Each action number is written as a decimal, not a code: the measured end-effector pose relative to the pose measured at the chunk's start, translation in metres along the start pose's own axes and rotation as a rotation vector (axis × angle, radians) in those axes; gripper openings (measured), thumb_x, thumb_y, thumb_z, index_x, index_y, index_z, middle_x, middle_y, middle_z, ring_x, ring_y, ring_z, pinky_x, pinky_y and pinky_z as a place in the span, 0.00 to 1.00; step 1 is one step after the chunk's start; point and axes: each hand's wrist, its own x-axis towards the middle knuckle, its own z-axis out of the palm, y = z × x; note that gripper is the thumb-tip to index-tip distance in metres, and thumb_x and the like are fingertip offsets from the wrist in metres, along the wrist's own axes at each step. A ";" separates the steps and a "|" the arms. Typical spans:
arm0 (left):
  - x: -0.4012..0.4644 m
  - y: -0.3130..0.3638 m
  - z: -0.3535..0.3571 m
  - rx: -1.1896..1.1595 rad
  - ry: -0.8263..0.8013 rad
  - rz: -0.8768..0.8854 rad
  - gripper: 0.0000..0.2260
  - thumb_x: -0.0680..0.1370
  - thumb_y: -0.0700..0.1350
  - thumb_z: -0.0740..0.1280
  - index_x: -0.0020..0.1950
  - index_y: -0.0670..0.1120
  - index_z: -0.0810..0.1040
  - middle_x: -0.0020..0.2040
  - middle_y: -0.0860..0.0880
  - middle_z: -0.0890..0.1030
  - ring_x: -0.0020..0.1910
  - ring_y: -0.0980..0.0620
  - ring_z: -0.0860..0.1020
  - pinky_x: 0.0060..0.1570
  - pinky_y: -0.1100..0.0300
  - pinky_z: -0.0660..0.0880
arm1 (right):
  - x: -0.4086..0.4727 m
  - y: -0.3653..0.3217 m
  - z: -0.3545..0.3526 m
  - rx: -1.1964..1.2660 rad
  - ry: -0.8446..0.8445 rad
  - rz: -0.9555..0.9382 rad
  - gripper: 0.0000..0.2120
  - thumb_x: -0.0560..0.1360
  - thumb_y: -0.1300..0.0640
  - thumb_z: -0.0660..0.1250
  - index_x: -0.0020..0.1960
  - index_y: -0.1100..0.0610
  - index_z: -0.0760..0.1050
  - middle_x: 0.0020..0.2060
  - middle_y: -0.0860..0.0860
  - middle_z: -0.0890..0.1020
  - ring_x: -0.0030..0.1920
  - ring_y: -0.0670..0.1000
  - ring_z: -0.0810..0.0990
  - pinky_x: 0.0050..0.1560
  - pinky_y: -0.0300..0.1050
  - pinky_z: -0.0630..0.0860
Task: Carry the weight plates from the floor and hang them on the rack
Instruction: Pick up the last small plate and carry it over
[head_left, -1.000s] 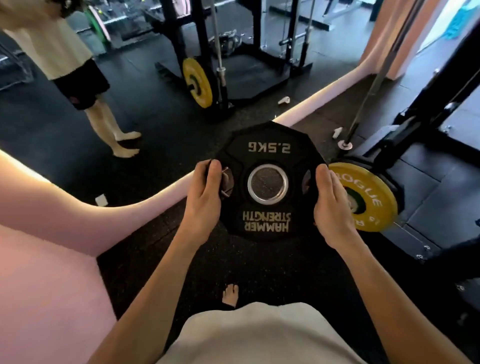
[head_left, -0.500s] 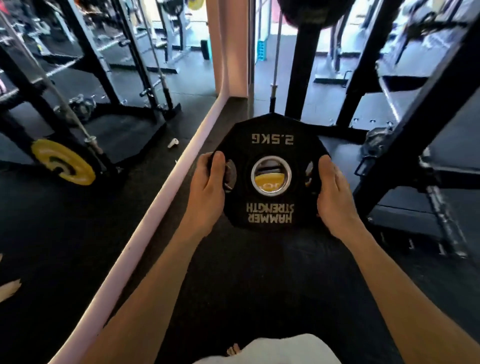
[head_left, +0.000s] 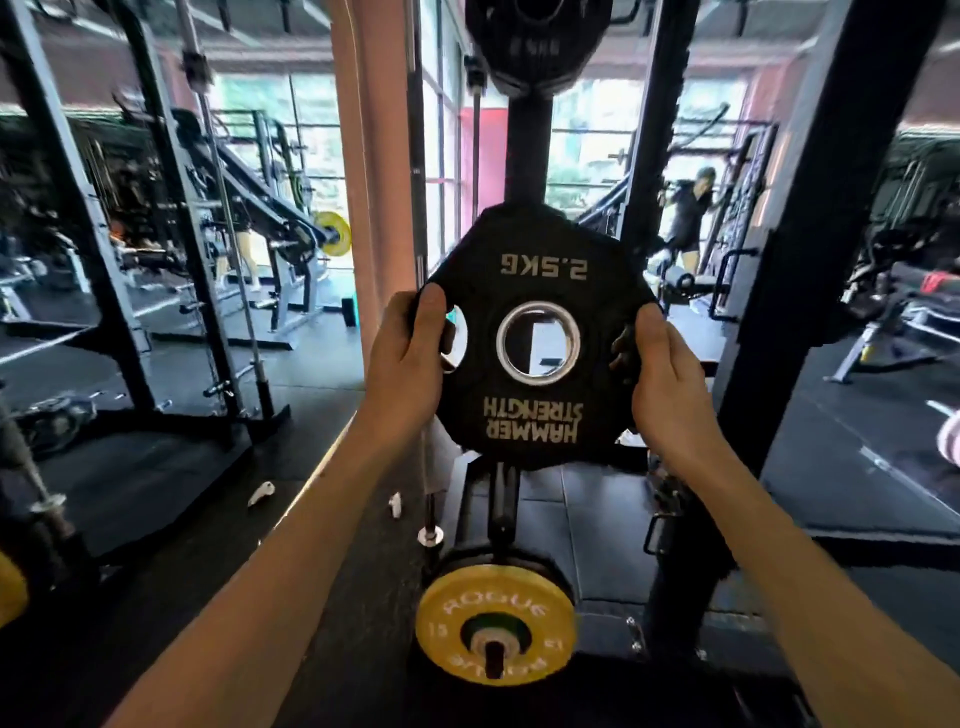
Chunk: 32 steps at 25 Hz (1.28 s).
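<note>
Gripping the black 2.5 kg plate (head_left: 537, 340) at both sides, the person held it upright at chest height — left hand (head_left: 410, 358) curled into one grip slot, right hand (head_left: 657, 374) wrapped round the opposite rim. Its centre hole faced the rack's upright post (head_left: 524, 156) straight ahead, both hands equally near. Another black plate (head_left: 530, 41) hung above, a yellow plate (head_left: 496, 623) sat low on its peg — I'd say the open stretch of post between them looked the likely target.
</note>
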 end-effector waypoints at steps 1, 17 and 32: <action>0.019 0.005 0.005 -0.016 0.005 0.028 0.13 0.84 0.53 0.55 0.47 0.46 0.72 0.35 0.54 0.72 0.31 0.60 0.70 0.32 0.67 0.68 | 0.019 -0.006 0.000 -0.003 -0.008 -0.038 0.21 0.82 0.40 0.51 0.43 0.53 0.73 0.36 0.49 0.77 0.35 0.46 0.75 0.38 0.44 0.71; 0.315 0.086 0.066 -0.082 0.024 0.417 0.18 0.82 0.59 0.56 0.50 0.46 0.76 0.40 0.51 0.77 0.33 0.57 0.72 0.36 0.58 0.67 | 0.294 -0.119 0.024 -0.080 0.095 -0.401 0.28 0.78 0.31 0.48 0.53 0.52 0.75 0.52 0.53 0.82 0.54 0.52 0.80 0.62 0.55 0.74; 0.450 0.072 0.097 -0.037 0.050 0.475 0.25 0.82 0.62 0.54 0.60 0.43 0.75 0.54 0.47 0.80 0.54 0.50 0.79 0.52 0.54 0.75 | 0.426 -0.135 0.054 -0.262 0.175 -0.540 0.33 0.81 0.36 0.44 0.59 0.60 0.76 0.51 0.56 0.81 0.52 0.55 0.79 0.56 0.50 0.74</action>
